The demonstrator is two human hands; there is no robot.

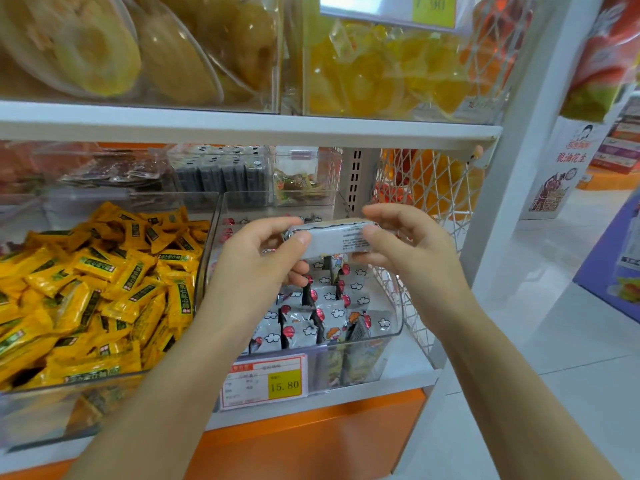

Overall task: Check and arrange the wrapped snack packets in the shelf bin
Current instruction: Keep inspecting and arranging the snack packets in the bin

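You held one silver-white packet (329,239) level above the clear bin (398,327) of stacked packets (332,317), its long axis running left to right and its printed back toward you, your left hand (256,251) pinching its left end and your right hand (405,244) its right.
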